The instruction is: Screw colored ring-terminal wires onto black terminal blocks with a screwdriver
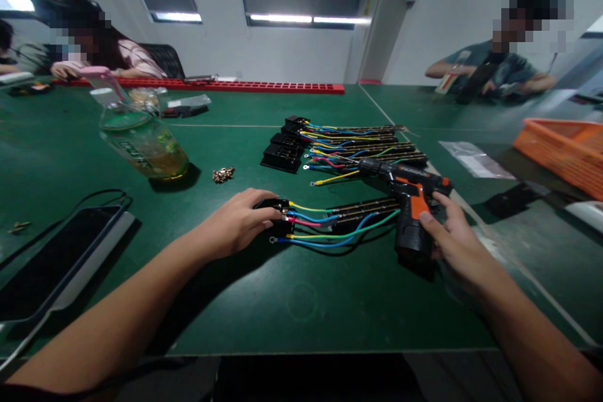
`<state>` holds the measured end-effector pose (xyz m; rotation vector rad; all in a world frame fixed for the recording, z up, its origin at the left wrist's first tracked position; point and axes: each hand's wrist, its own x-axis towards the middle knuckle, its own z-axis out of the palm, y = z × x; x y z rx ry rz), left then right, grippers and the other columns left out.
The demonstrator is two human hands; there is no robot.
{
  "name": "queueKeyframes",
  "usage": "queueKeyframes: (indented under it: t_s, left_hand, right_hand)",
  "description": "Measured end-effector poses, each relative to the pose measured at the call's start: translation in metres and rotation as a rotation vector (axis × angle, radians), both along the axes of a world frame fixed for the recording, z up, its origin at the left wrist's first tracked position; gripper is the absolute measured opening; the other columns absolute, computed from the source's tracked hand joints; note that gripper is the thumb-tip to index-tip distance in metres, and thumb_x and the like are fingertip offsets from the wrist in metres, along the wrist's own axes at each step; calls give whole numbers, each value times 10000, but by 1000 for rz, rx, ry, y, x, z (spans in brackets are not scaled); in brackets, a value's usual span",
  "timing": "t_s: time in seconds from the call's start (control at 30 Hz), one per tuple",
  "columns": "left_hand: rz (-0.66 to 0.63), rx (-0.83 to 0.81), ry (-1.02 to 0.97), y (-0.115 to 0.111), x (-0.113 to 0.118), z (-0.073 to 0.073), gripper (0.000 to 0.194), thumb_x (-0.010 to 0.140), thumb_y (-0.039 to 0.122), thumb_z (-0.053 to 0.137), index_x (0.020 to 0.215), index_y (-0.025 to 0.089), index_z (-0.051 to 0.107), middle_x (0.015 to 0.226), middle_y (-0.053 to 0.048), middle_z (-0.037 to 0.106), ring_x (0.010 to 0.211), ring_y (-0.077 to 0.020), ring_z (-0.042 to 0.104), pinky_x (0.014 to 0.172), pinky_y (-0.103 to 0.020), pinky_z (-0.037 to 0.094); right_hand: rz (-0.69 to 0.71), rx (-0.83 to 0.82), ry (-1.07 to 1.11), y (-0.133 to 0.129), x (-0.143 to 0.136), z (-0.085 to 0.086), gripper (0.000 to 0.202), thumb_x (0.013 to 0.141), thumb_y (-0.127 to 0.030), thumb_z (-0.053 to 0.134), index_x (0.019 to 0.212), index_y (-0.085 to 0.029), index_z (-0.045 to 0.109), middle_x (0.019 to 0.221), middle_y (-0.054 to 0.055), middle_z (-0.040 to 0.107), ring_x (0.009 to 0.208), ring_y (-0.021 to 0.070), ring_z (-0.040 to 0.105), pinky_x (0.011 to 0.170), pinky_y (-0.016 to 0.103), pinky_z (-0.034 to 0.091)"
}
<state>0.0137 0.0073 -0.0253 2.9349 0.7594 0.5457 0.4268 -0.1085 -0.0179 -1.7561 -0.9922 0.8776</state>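
Observation:
My left hand (242,220) is closed on a small black socket block (282,206), mostly hidden by my fingers. Yellow, blue, red and green wires (325,220) run from it to a black strip (367,210); one loose blue wire ends in a ring terminal (273,240). In my right hand (452,232) is a black and orange cordless screwdriver (414,201), its bit pointing left above the table. Behind it lie several similar black blocks (282,156) with wired strips (372,144). A small pile of brass screws (223,174) sits left of them.
A glass jar (146,138) with a pink lid stands at left, near a phone (56,264) with a cable. At right are an orange basket (565,151) and a clear plastic bag (478,160). People sit across the green table (301,308).

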Motion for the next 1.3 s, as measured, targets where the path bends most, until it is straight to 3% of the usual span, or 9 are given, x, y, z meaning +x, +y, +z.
queueKeyframes:
  t_s: [0.2,0.37,0.63,0.9,1.3]
  left_hand:
    - [-3,-4,-1,1,0,-1,278,1035,213,512,1231,245,706,1384,-135,567,1223,-295,578,1016,-496,531]
    - [-5,-4,8,1,0,-2,278,1046,217,494,1236,239,696,1387,-138,552,1219,-299,571,1007,-508,531]
    - [-9,-4,12,0,1,-1,283,1045,218,489,1231,243,701,1375,-134,556,1209,-303,573,998,-520,535]
    - [-7,14,3,1,1,-2,293,1027,198,505,1234,243,708,1371,-144,564,1198,-316,583,984,-526,539]
    - [-2,42,-7,-2,3,1,291,1007,182,522,1203,232,732,1334,-153,590,1156,-312,605,950,-504,547]
  right_hand:
    - [-73,-38,236,2,-10,5,763,869,-498,736,1505,-313,356,856,44,704,613,225,701,506,324,593]
    - [-102,38,413,5,-25,9,608,857,-414,749,1364,-334,424,893,30,718,673,234,747,587,347,645]
    - [-185,30,539,13,-37,14,299,865,-331,709,1114,-311,545,793,14,696,627,218,725,497,310,621]
    - [-238,13,518,17,-41,19,360,765,-310,755,1054,-310,541,714,-11,652,539,201,673,428,288,582]
    - [-230,130,441,17,-42,10,429,756,-274,752,1121,-265,527,713,-9,672,530,201,683,427,273,576]
